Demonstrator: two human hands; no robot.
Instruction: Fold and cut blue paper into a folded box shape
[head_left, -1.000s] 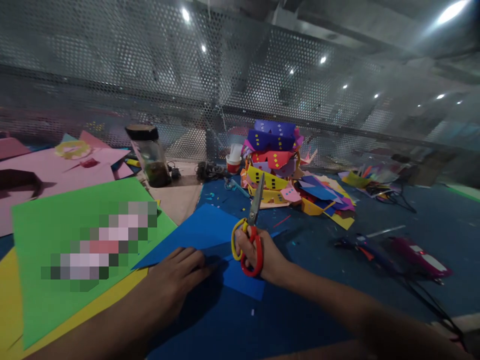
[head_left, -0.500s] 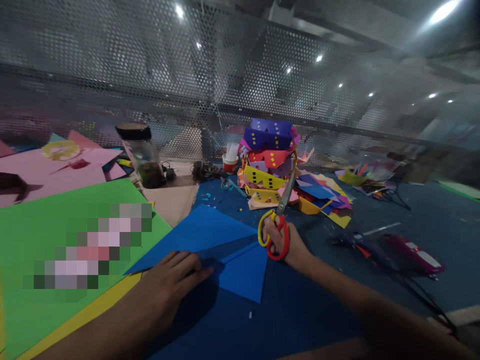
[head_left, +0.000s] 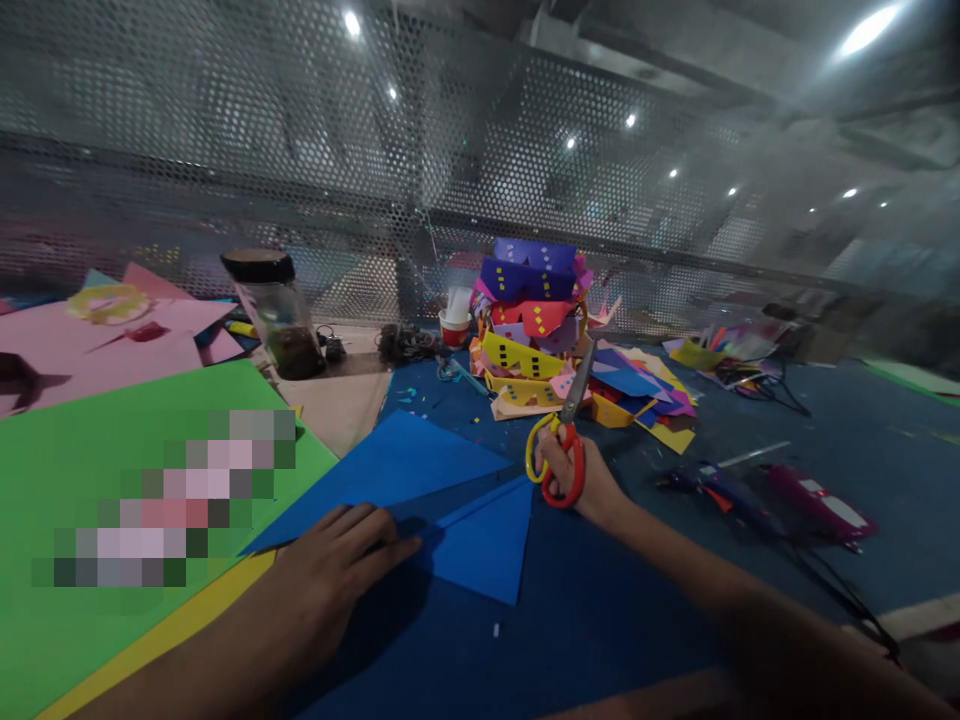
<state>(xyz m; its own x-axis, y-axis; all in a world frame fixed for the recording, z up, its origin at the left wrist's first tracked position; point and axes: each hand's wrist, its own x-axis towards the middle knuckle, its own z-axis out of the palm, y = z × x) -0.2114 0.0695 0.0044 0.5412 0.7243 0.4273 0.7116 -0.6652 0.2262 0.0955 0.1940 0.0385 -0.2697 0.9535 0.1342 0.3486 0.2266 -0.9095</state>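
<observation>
My left hand (head_left: 341, 565) lies flat, fingers spread a little, pressing down on the near edge of a folded blue paper (head_left: 420, 490) that sits on the blue counter (head_left: 600, 620) right in front of me. The paper shows as two triangles, a larger one pointing right and a smaller flap hanging down beside my fingertips. My right hand (head_left: 581, 480) is curled tight around the handles of a pair of scissors (head_left: 559, 445), one loop yellow and one red, with the blades closed and tilted up and away toward the pile behind. The scissors sit just beside the paper's right corner, apart from it as far as I can see. Behind them stands a stack of cut coloured paper pieces (head_left: 536, 320), purple on top, then red and yellow, with loose sheets fanned out to its right. To my left a big green sheet (head_left: 112, 420) lies over a yellow sheet (head_left: 172, 630), and past them pink sheets (head_left: 97, 345). A dark-lidded jar (head_left: 274, 310) stands near the perforated metal screen (head_left: 225, 150), and a small cup (head_left: 454, 325) sits just left of the stack.
</observation>
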